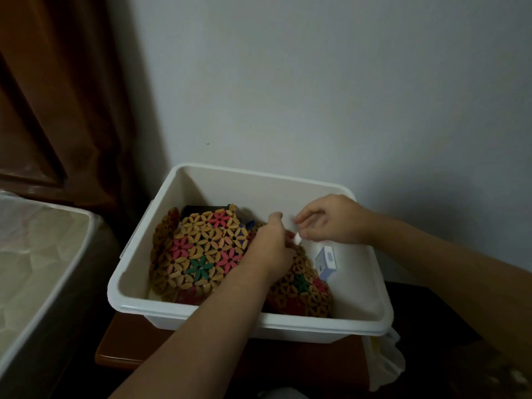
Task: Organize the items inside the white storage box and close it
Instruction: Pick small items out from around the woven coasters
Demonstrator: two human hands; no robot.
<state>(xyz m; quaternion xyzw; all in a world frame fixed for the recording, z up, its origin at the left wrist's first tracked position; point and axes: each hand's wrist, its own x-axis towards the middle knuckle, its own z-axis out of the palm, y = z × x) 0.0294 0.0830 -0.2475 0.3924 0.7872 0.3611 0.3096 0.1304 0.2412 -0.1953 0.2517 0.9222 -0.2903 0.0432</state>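
Observation:
The white storage box (pixel 288 319) stands open on a brown wooden stand, with no lid in view. Inside lie beaded flower-pattern mats in tan, pink and green: one (pixel 201 254) on the left, another (pixel 302 286) toward the right. My left hand (pixel 270 249) reaches into the box between the mats, its fingers curled down onto the beads. My right hand (pixel 331 220) hovers over the box's right half and pinches a small white piece (pixel 297 239) between thumb and finger. A small pale blue and white carton (pixel 325 262) lies near the right wall. A dark object (pixel 204 210) shows behind the left mat.
A plastic-wrapped mattress corner (pixel 43 254) is close on the left. Brown curtain (pixel 57 96) hangs at the back left, a plain wall behind the box. A white plastic bag (pixel 383 361) hangs at the stand's right front corner. The wooden stand (pixel 129 349) juts out under the box.

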